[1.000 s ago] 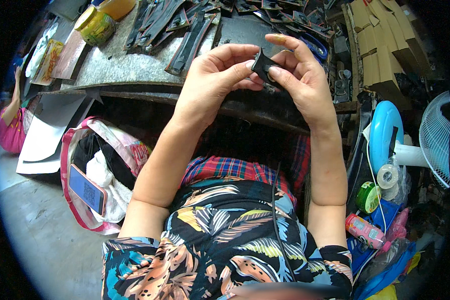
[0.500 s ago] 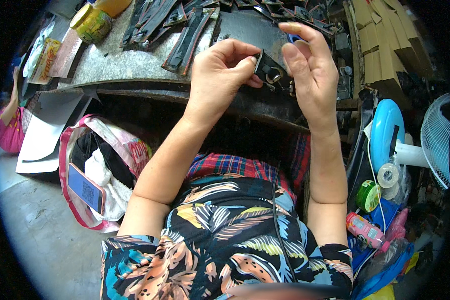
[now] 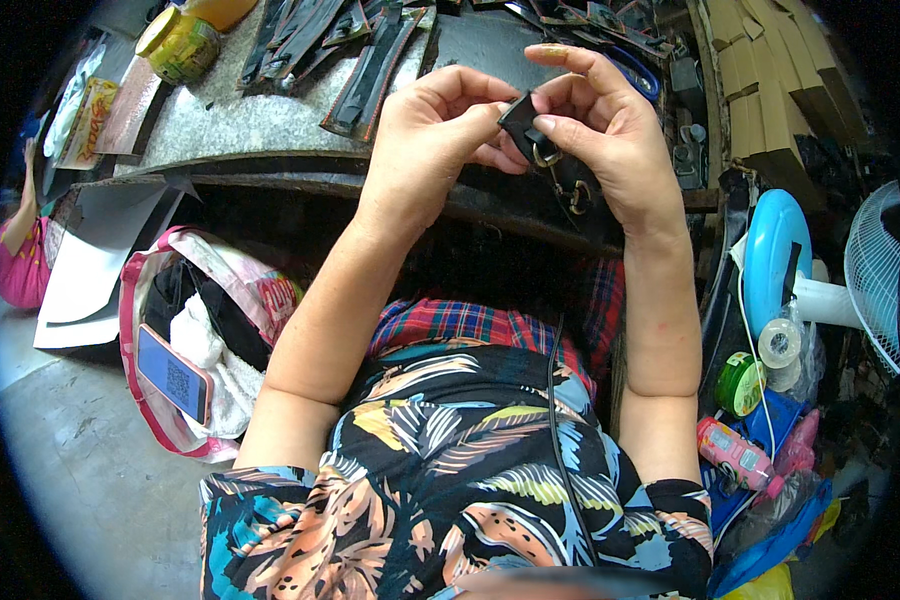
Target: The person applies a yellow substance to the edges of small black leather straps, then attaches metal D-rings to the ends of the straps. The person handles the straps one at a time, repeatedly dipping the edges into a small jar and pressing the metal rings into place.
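My left hand [image 3: 425,145] pinches one edge of a small black strap piece [image 3: 518,116] between thumb and fingers, above the near edge of the workbench. My right hand [image 3: 615,140] grips the same piece from the other side, thumb and index finger pressed to it, upper fingers bent outward. A metal ring [image 3: 547,156] hangs just under the right thumb, and a second metal fitting [image 3: 579,197] dangles lower. The palm-side fingers partly hide the piece. Beyond my hands lie several black strips with orange stitched edges [image 3: 368,85].
A blue looped handle [image 3: 634,73] lies behind my right hand. A yellow-lidded jar [image 3: 182,50] stands far left on the grey worktop [image 3: 235,125]. Flat cardboard [image 3: 780,80] is stacked far right, above a blue fan [image 3: 773,255]. A pink-trimmed bag [image 3: 133,385] holds a phone [image 3: 174,376].
My right hand has closed in leftward and now pinches the strap piece, where its thumb and fingers were apart from it. The piece has tilted, and the metal fittings hang lower.
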The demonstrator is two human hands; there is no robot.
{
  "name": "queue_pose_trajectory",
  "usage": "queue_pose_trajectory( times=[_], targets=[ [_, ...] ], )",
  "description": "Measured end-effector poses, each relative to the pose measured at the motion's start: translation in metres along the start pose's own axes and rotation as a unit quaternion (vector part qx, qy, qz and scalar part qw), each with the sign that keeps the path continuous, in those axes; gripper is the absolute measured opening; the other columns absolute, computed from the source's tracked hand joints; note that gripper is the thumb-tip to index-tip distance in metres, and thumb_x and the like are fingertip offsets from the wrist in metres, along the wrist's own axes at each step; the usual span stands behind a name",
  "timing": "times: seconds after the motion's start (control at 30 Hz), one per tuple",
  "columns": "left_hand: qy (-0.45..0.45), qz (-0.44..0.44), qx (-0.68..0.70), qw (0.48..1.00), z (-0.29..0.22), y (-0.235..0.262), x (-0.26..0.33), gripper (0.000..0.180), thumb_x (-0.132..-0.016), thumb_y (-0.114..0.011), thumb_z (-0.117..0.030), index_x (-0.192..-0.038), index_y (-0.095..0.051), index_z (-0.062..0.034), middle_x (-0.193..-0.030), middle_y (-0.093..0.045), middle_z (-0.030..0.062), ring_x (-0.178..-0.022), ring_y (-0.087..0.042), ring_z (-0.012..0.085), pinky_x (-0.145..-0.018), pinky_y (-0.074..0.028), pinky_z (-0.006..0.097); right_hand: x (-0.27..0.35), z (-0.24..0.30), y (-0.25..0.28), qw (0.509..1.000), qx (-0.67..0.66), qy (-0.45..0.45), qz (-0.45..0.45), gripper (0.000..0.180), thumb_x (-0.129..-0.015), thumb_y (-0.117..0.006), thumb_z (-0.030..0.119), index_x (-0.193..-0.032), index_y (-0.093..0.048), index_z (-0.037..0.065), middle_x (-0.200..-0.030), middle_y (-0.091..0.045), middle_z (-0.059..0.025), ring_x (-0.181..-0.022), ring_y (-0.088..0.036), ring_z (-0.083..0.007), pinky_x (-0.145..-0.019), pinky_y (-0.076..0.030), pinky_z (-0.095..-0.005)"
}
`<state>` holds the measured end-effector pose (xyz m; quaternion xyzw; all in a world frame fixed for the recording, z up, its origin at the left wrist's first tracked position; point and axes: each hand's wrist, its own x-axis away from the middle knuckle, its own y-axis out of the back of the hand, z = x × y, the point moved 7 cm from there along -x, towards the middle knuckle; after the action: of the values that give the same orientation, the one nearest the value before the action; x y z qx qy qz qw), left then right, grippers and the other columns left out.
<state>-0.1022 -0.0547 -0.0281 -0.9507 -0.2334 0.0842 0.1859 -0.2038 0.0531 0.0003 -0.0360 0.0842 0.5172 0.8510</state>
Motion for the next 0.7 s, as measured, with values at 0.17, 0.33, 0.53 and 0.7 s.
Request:
queue_pose_trajectory(
  times=[0.17, 0.33, 0.53, 0.7],
  targets=[
    [0.007, 0.021, -0.006, 1.000, -0.0009, -0.0024, 0.0016, 0.022, -0.093, -0.065, -0.007, -0.109, -0.065, 0.0086, -0.089, -0.070, 0.0132, -0.073, -0.071, 0.0161, -0.067, -0.062, 0.026, 0.0018, 0.0012, 0.0054, 1.000, -0.009, 0.020, -0.011, 0.049, -0.085, -0.068, -0.002, -0.132, -0.056, 0.006, -0.095, -0.065, -0.0032, -0.089, -0.063, -0.0093, -0.083, -0.051, -0.0230],
    [0.016, 0.038, -0.016, 0.999, 0.0012, -0.0020, -0.0019, 0.020, -0.092, -0.065, -0.005, -0.106, -0.065, 0.0089, -0.090, -0.070, 0.0129, -0.073, -0.071, 0.0163, -0.066, -0.062, 0.026, 0.0035, -0.0010, 0.0087, 0.999, -0.003, 0.050, -0.010, 0.048, -0.085, -0.067, -0.002, -0.131, -0.054, 0.005, -0.096, -0.066, -0.0058, -0.091, -0.064, -0.0114, -0.084, -0.051, -0.0242],
    [0.024, 0.011, 0.006, 1.000, 0.0021, 0.0008, -0.0034, 0.019, -0.090, -0.065, -0.004, -0.104, -0.065, 0.0089, -0.088, -0.070, 0.0134, -0.072, -0.071, 0.0169, -0.064, -0.061, 0.025, 0.0023, -0.0018, 0.0038, 0.998, -0.037, 0.046, 0.027, 0.051, -0.086, -0.066, -0.002, -0.134, -0.050, 0.004, -0.099, -0.066, -0.0080, -0.094, -0.064, -0.0133, -0.086, -0.052, -0.0270],
    [0.036, 0.008, -0.011, 0.999, 0.0000, -0.0009, -0.0036, 0.015, -0.089, -0.058, 0.003, -0.103, -0.065, 0.0061, -0.090, -0.069, 0.0111, -0.074, -0.069, 0.0155, -0.066, -0.062, 0.026, 0.0013, -0.0030, 0.0029, 0.997, -0.069, 0.031, 0.023, 0.053, -0.087, -0.064, -0.002, -0.137, -0.047, 0.004, -0.099, -0.064, -0.0081, -0.093, -0.063, -0.0129, -0.085, -0.052, -0.0265]
  ],
)
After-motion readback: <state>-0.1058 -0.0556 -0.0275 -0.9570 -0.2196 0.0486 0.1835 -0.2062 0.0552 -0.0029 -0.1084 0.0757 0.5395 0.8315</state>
